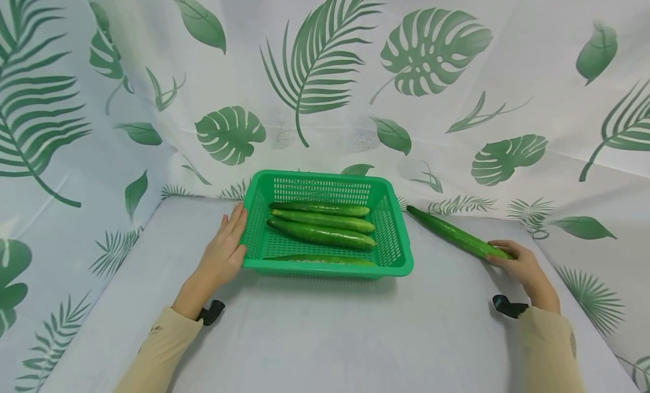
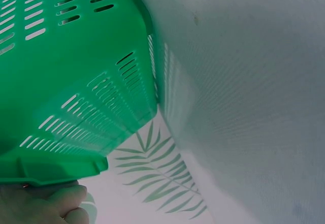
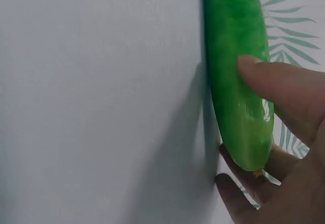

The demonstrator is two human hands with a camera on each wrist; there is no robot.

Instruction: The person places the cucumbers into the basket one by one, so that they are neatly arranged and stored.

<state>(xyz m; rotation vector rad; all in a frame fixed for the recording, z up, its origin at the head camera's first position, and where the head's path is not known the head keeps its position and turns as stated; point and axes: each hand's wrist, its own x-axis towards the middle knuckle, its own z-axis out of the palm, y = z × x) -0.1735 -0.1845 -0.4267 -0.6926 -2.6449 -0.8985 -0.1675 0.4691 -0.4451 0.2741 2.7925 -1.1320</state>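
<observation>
A big white cloth w/ green leaf prints (image 1: 325, 60) hangs at the back & sides, and a plain white table top (image 1: 315, 336) lies under it all. In the middle sits a green plastic basket w/ lots of little slots (image 1: 396, 235); four long green cucumbers (image 1: 321, 233) lie in it side by side. The left hand (image 1: 223, 253) rests flat on the basket's left wall w/ fingers straight & not curled round it; the left wrist view shows fingertips (image 2: 61, 201) touching just under the rim. Right of the basket, apart from it, one more long dark green cucumber (image 1: 459, 235) lies on the table, slanting away from the person. The right hand (image 1: 523, 263) is at its near end, grasping it: one finger (image 3: 284, 84) on top, other fingers curled under the tip. I think the cucumber is stiff & a bit heavy, w/ smooth skin that may slip. Held by the end it could tip down, so closer to the middle looks like a better spot to hold
</observation>
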